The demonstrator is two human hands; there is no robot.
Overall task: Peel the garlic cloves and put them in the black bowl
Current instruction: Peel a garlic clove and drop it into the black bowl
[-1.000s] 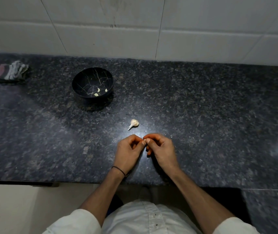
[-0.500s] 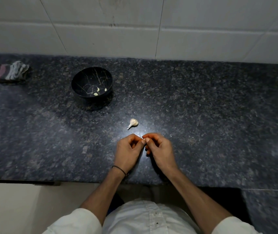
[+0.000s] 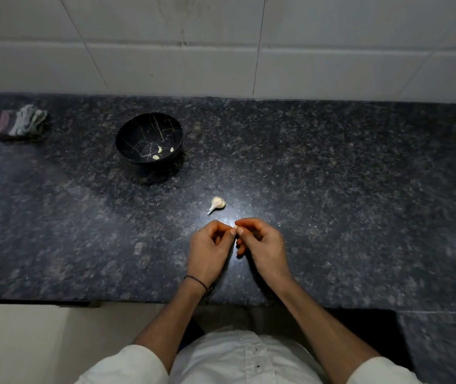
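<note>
Just below the centre of the frame, the person's two bare hands meet fingertip to fingertip above the dark speckled granite countertop point(image 3: 345, 195). The left hand point(image 3: 210, 250) and the right hand point(image 3: 262, 245) both have their fingers curled in, and together they pinch a small pale garlic clove point(image 3: 236, 226), of which only a sliver shows between the thumbs and forefingers. I cannot tell how much skin is on it. A thin black band point(image 3: 196, 281) circles the left wrist.

Just above the hands, near the middle of the frame, a small white garlic bulb with a short stalk point(image 3: 217, 204) lies on the counter, apart from the fingers. Further up and to the left stands the round black bowl with pale crack-like veining point(image 3: 138, 128), and three peeled pale cloves point(image 3: 159, 150) lie on its bottom. At the far left edge a crumpled grey and pink cloth point(image 3: 21, 123) sits on the counter. White wall tiles point(image 3: 179, 70) fill the top of the frame.
</note>
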